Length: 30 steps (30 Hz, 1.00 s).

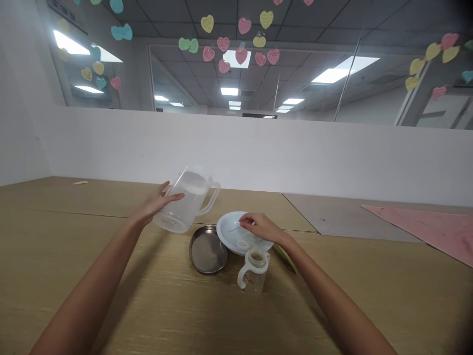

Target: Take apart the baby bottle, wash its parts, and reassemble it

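Observation:
My left hand [157, 201] grips a translucent plastic pitcher [185, 202] from its left side. The pitcher is tilted above the table, with its handle pointing right. Over a white plate [226, 228] is my right hand [260, 226], fingers bent and pressed together. A thin pale line lies by those fingertips; whether they hold it is unclear. Under the hand, a small clear item [244, 241] lies in the plate, partly hidden. A round metal dish [209, 251] sits left of the plate. In front stands an uncapped clear jar [255, 276] with a white collar and handle.
A long green and yellowish thing [285, 257] lies right of the plate, beside my right forearm. The brown tabletop [166, 305] meets a white wall [236, 153] at the back. A grey sheet [332, 217] and pink cloth [436, 227] cover the right side.

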Available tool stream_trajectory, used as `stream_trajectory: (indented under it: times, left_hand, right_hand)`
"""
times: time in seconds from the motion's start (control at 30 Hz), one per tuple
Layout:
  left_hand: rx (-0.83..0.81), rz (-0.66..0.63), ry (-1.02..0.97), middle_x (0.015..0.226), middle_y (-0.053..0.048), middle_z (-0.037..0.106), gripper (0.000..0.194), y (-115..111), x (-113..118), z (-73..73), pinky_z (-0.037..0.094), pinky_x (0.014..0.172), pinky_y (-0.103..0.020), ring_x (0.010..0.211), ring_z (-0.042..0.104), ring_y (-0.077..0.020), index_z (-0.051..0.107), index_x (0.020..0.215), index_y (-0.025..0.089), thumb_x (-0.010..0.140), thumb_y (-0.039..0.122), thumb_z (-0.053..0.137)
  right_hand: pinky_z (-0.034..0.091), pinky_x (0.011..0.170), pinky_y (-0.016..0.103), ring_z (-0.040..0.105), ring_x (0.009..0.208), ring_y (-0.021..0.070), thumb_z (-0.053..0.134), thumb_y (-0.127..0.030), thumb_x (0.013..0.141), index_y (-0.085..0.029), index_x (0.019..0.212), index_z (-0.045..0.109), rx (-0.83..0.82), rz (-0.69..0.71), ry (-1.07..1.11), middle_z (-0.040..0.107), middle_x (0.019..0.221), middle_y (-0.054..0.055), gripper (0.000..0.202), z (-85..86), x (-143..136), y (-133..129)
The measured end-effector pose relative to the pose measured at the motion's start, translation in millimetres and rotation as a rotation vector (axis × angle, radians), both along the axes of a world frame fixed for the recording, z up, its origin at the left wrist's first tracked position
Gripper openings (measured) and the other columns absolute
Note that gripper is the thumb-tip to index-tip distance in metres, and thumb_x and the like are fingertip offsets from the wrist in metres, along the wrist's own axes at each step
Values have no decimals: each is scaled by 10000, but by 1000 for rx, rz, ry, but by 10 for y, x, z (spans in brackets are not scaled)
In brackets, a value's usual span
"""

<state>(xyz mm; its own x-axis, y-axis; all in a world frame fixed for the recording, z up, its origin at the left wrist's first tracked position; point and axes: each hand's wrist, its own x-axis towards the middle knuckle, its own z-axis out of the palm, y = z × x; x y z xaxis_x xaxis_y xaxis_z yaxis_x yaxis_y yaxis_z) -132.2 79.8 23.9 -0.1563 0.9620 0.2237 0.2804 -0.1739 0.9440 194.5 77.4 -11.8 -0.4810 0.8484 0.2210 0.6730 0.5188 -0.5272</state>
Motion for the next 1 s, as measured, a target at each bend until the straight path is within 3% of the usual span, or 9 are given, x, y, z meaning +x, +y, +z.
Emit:
stream_trajectory:
  times: [0.13, 0.23, 0.3, 0.43, 0.5, 0.57, 0.67, 0.83, 1.0]
  left_hand:
    - [135, -95, -45, 1266, -131, 513, 876, -217, 179, 209, 485, 839, -393, 1053, 561, -305, 301, 1364, 272, 610, 404, 726]
    - [219, -231, -68, 1292, -125, 488, 840, -411, 367, 307, 470, 870, -436, 1094, 529, -322, 302, 1360, 278, 635, 383, 713]
    - [276, -308, -40, 1305, -130, 472, 877, -496, 479, 317, 462, 877, -466, 1121, 503, -337, 266, 1372, 277, 627, 368, 719]
    - [449, -351, 110, 1366, -119, 394, 894, -484, 629, 201, 404, 948, -478, 1207, 418, -322, 209, 1384, 284, 644, 375, 703]
    - [549, -274, 223, 1410, -98, 324, 847, -447, 699, 119, 362, 996, -455, 1240, 378, -297, 227, 1375, 282, 667, 382, 682]
    - [683, -89, 324, 1403, -85, 330, 733, -461, 798, 58, 332, 1022, -446, 1234, 380, -277, 310, 1337, 258, 699, 364, 655]
    - [853, 61, 334, 1174, -68, 552, 371, -619, 1009, 11, 382, 979, -396, 1098, 501, -229, 520, 1146, 220, 786, 297, 560]
    - [725, -319, 275, 1171, -65, 574, 420, -934, 1301, -28, 440, 905, -335, 1036, 548, -213, 489, 1205, 249, 795, 302, 560]
    - [541, -315, -40, 1191, -52, 580, 383, -1077, 1400, -44, 409, 955, -349, 1140, 495, -242, 561, 1141, 237, 780, 364, 577]
  right_hand:
    - [477, 675, 287, 595, 771, 155, 484, -399, 825, -141, 1061, 577, -41, -32, 370, 633, 1005, 99, 362, 77, -53, -27]
    - [481, 508, 245, 598, 696, 136, 536, -439, 792, -174, 1155, 502, -196, 136, 707, 600, 1086, 111, 450, 195, -88, -136]
    - [476, 435, 233, 602, 682, 142, 542, -465, 781, -194, 1154, 483, -221, 230, 855, 597, 1083, 107, 464, 300, -106, -237]
    - [508, 444, 241, 588, 579, 118, 582, -424, 765, -182, 953, 508, -84, 134, 987, 636, 836, 46, 315, 477, -114, -399]
    - [525, 465, 254, 575, 555, 109, 582, -406, 767, -184, 855, 487, 8, 94, 969, 611, 745, 11, 257, 508, -111, -441]
    - [526, 464, 253, 572, 559, 111, 566, -403, 780, -188, 840, 472, 136, 50, 908, 584, 714, -4, 242, 498, -120, -476]
    - [502, 460, 223, 585, 559, 107, 522, -392, 815, -188, 890, 470, 362, -71, 759, 584, 770, 13, 224, 448, -181, -560]
    - [486, 526, 242, 574, 607, 131, 462, -310, 854, -188, 889, 497, 660, -93, 409, 590, 764, 32, 132, 445, -331, -797]
    - [490, 669, 339, 539, 811, 208, 370, -128, 852, -173, 1026, 539, 919, 43, 97, 611, 865, 87, 247, 507, -408, -905]
